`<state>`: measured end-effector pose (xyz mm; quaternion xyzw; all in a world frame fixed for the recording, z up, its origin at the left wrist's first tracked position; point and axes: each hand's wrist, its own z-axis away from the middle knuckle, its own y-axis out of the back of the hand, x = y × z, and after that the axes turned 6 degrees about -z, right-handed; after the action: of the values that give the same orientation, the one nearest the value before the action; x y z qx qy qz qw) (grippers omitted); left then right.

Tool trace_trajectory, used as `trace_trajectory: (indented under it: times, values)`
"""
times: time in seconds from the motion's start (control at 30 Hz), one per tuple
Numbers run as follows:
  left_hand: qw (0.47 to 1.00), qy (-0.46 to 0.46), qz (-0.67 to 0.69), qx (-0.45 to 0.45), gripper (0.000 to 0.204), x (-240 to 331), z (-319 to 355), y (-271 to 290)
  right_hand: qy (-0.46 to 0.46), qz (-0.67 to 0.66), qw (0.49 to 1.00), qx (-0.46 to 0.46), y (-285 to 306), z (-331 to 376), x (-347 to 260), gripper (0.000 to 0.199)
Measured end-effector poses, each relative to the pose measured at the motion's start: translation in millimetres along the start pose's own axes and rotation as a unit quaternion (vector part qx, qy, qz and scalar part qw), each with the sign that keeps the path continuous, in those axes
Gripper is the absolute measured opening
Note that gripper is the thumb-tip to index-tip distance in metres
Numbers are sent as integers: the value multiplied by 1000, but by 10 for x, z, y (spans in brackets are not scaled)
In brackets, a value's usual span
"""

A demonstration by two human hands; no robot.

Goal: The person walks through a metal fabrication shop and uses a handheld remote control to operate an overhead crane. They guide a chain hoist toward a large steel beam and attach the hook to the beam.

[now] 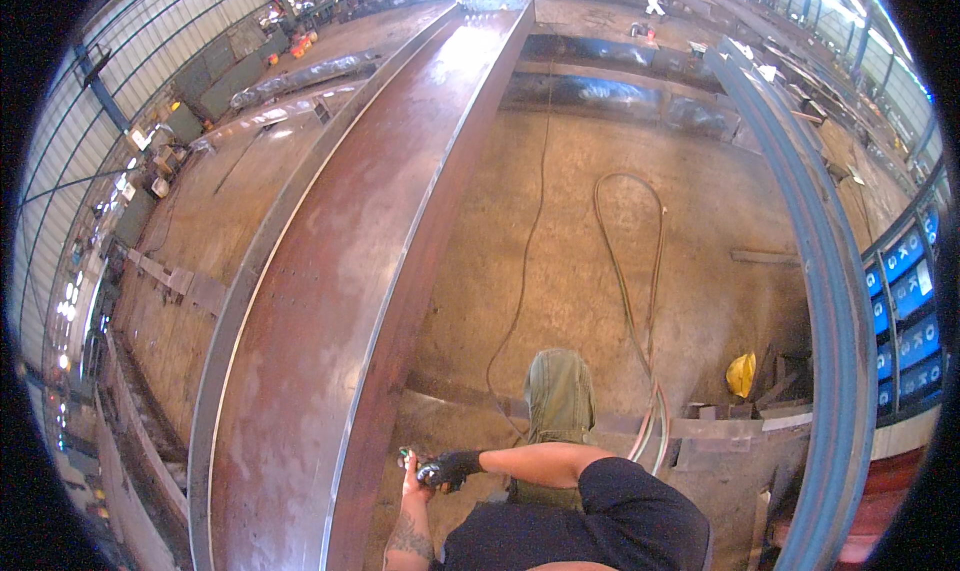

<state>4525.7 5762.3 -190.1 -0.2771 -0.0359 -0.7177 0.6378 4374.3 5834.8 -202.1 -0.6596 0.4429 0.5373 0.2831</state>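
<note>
Spanning workshop: rusty steel beam [330,271] | dusty concrete floor [600,271] | hoses [630,261] | both hands' fingers clamped on small tool [412,458]

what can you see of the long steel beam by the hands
The beam is a long, rust-brown steel girder with pale bare edges and a raised flange on each side. It lies flat and runs from the lower left far up the workshop floor. The left hand and gloved right hand meet at its right edge.

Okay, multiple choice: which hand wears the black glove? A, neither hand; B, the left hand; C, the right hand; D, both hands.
C: the right hand wears a black glove, while the left hand is bare, both meeting at a small tool beside the long rusty steel beam.
</note>
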Motion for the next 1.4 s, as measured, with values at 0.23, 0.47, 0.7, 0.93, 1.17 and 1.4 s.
trace_trajectory:
  times: [0.23, 0.47, 0.7, 0.93, 1.17, 1.4]
  values:
    - [999, -11, -9, -34, 50, 40, 26, -174, -235, -254, 938, 1, -75, -22, 420, 42]
    - [1000, -5, 13, -25, 47, 0, -113, 41, -216, -104, 971, -16, 35, -28, -194, 60]
    - [999, -32, 0, -38, 48, 29, -48, -38, -239, -100, 966, -16, 81, -60, -238, 67]
    - [998, -57, 41, -10, 50, 155, 138, -318, -278, -106, 953, -53, 177, -87, -273, 79]
    - [992, -112, 61, -14, 42, 117, 74, -215, -199, -62, 976, -54, 162, -58, -337, 82]
    - [991, -103, 83, -2, 40, 104, 46, -217, -46, 37, 998, 2, -62, -38, 157, 71]
